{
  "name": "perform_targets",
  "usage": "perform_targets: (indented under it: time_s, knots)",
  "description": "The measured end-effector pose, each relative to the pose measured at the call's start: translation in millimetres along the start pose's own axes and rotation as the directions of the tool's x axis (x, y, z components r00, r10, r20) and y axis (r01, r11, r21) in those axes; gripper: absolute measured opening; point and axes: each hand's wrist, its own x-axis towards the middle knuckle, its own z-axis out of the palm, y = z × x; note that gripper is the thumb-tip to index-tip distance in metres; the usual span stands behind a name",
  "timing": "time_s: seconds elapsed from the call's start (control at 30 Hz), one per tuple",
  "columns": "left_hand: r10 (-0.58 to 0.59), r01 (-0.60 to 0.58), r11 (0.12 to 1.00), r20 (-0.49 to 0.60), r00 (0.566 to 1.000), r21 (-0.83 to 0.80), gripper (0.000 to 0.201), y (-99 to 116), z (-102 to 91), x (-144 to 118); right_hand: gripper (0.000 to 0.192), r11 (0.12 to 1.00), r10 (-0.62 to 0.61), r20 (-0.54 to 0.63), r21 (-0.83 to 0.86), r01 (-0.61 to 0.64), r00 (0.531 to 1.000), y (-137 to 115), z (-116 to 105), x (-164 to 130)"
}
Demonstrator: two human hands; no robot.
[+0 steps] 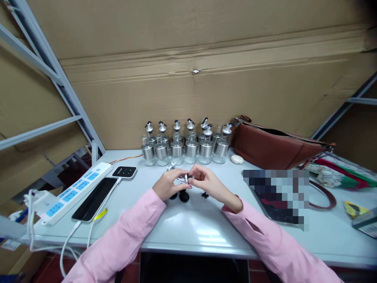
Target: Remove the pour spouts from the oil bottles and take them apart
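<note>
At centre frame, a small metal pourer cap (186, 179) is held between the left hand (168, 184) and the right hand (207, 183), the fingertips of both pinched together on it above the white table (191, 224). Small black parts (184, 195) are seen on the table just below the hands. A row of glass bottles (184, 147) is lined up behind. A phone (94, 198) and power strip (73, 190) are noted at lower left; a brown bag (273, 147) lies at right.
</note>
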Motion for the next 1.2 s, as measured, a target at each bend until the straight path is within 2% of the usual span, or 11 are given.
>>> perform_targets:
  time_s: [0.23, 0.37, 0.47, 0.6, 0.73, 0.8, 0.9, 0.97, 1.07, 1.13, 1.2]
  knots:
    - [-0.073, 0.089, 0.99, 0.142, 0.987, -0.11, 0.037, -3.3, -25.3, 11.9, 0.012, 0.972, -0.156, -0.122, -0.197, 0.13, 0.98, 0.1, 11.1, -1.3]
    - [-0.177, 0.222, 0.952, 0.21, 0.961, -0.211, 0.034, -4.3, -27.9, 14.1, 0.004, 0.876, -0.33, -0.111, -0.407, 0.26, 0.937, -2.6, 11.5, -3.3]
    - [-0.253, 0.329, 0.895, 0.265, 0.93, -0.301, 0.033, -4.9, -30.1, 14.4, 0.003, 0.755, -0.487, -0.003, -0.504, 0.419, 0.874, -1.7, 10.1, -2.7]
    - [-0.297, 0.405, 0.846, 0.324, 0.898, -0.347, 0.033, -7.5, -32.8, 13.3, 0.005, 0.53, -0.633, 0.182, -0.606, 0.593, 0.752, -0.5, 7.8, -2.6]
    - [-0.282, 0.455, 0.785, 0.41, 0.867, -0.42, 0.038, -11.2, -32.6, 12.5, 0.01, 0.265, -0.671, 0.356, -0.704, 0.659, 0.65, -4.1, 5.9, -7.1]
    - [-0.262, 0.478, 0.756, 0.462, 0.847, -0.447, 0.041, -11.2, -31.2, 12.1, 0.011, 0.234, -0.669, 0.376, -0.712, 0.662, 0.641, -5.5, 5.6, -9.6]
    - [-0.246, 0.442, 0.788, 0.439, 0.864, -0.429, 0.044, -7.7, -26.0, 10.0, 0.009, 0.382, -0.665, 0.284, -0.665, 0.641, 0.691, -4.3, 4.7, -10.7]
    - [-0.236, 0.328, 0.884, 0.288, 0.928, -0.332, 0.042, -4.4, -19.6, 7.3, 0.005, 0.572, -0.602, 0.164, -0.594, 0.565, 0.782, -1.7, 2.9, -9.1]
    - [-0.073, 0.075, 0.995, 0.029, 0.997, -0.071, 0.035, -1.5, -7.7, 2.6, 0.013, 0.884, -0.34, -0.042, -0.354, 0.304, 0.939, 2.7, -0.9, -4.5]
    - [0.087, -0.083, 0.993, -0.037, 0.996, 0.087, 0.031, -1.4, -1.2, 0.4, 0.022, 0.98, -0.143, -0.04, -0.146, 0.136, 0.989, 4.8, -2.4, -1.6]
    - [0.215, -0.202, 0.959, -0.048, 0.975, 0.199, 0.027, -2.3, 1.9, -0.5, 0.032, 1.0, -0.021, 0.042, -0.002, 0.021, 0.999, 5.4, -2.7, 0.5]
